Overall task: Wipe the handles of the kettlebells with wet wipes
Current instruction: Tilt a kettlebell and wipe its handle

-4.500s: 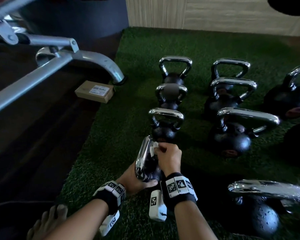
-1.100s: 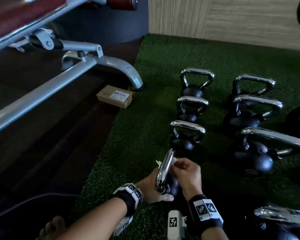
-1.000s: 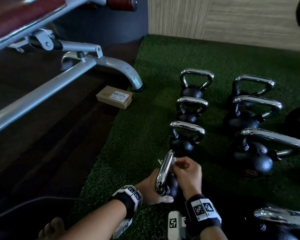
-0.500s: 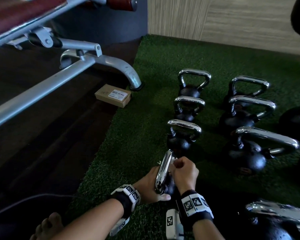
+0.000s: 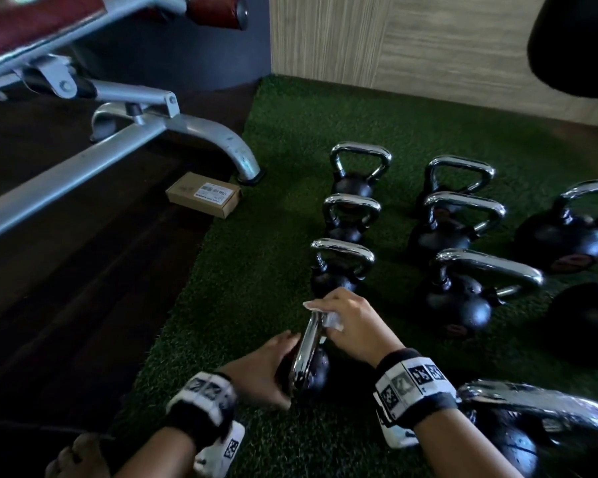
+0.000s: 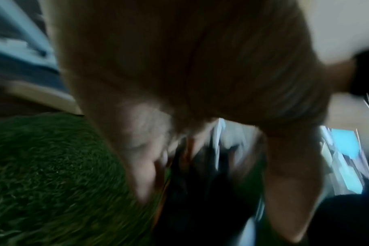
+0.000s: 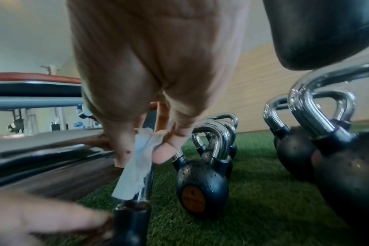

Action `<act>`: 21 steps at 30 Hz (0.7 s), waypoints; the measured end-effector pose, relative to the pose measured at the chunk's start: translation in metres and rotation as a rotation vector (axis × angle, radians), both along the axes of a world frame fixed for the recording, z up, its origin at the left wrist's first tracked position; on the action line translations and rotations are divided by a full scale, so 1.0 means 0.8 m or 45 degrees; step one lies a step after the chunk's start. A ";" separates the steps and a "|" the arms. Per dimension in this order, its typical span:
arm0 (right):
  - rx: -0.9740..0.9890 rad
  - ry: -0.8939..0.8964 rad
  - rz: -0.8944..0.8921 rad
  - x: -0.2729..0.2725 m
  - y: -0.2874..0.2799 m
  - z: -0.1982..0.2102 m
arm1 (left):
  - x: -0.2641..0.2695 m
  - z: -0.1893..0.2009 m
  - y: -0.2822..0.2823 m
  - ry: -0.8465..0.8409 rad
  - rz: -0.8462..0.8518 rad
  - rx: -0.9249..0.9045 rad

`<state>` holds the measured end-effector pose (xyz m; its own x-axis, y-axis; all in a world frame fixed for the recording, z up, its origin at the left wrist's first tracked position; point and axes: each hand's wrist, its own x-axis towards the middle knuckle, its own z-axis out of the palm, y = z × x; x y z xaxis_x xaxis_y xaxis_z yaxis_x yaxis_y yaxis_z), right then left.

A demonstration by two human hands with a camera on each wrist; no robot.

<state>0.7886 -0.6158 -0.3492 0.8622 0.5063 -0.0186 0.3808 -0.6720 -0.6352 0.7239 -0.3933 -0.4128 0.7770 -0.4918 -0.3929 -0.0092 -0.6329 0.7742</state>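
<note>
A small black kettlebell (image 5: 313, 372) with a chrome handle (image 5: 308, 350) stands on the green turf at the near end of a row. My left hand (image 5: 266, 365) cups its black ball from the left, fingers curved round it. My right hand (image 5: 351, 322) pinches a white wet wipe (image 5: 332, 319) round the far top of that handle. In the right wrist view the wet wipe (image 7: 137, 166) hangs folded over the chrome handle (image 7: 146, 186) under my fingers (image 7: 169, 148). The left wrist view is blurred: the palm, turf and dark metal.
More chrome-handled kettlebells stand in rows beyond (image 5: 339, 267) and to the right (image 5: 463, 298), with a large one at the near right (image 5: 518, 432). A grey bench frame (image 5: 201, 132) and a small cardboard box (image 5: 204, 194) sit on the dark floor at the left.
My right hand has slid the wipe up to the far end of the handle and now lies over its top. The left hand stays on the ball.
</note>
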 end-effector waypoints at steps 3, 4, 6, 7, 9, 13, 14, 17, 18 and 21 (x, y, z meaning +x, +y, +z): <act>-0.083 0.008 0.086 0.006 0.005 0.013 | -0.018 0.037 0.005 -0.008 0.237 -0.181; -0.121 0.009 0.107 0.007 0.008 0.016 | -0.022 0.049 0.001 -0.105 0.273 -0.087; -0.213 0.028 0.121 0.007 0.011 0.020 | -0.025 0.072 -0.015 -0.346 0.275 0.135; -0.256 0.035 0.119 0.007 0.011 0.023 | -0.025 0.080 -0.024 -0.433 0.265 0.218; -0.321 0.038 0.110 0.004 0.007 0.029 | -0.024 0.088 -0.035 -0.493 0.266 0.282; -0.455 0.022 0.038 -0.009 -0.007 0.040 | -0.023 0.100 -0.024 -0.455 0.264 0.355; -0.475 0.036 -0.010 -0.014 -0.010 0.042 | -0.019 0.102 -0.017 -0.455 0.248 0.373; -0.538 0.092 -0.103 -0.033 -0.012 0.046 | 0.002 0.103 0.004 -0.397 0.176 0.353; -0.557 0.114 -0.122 -0.040 -0.011 0.047 | 0.010 0.102 0.008 -0.364 0.154 0.338; -0.587 0.182 -0.169 -0.054 -0.010 0.050 | 0.027 0.097 0.013 -0.320 0.133 0.252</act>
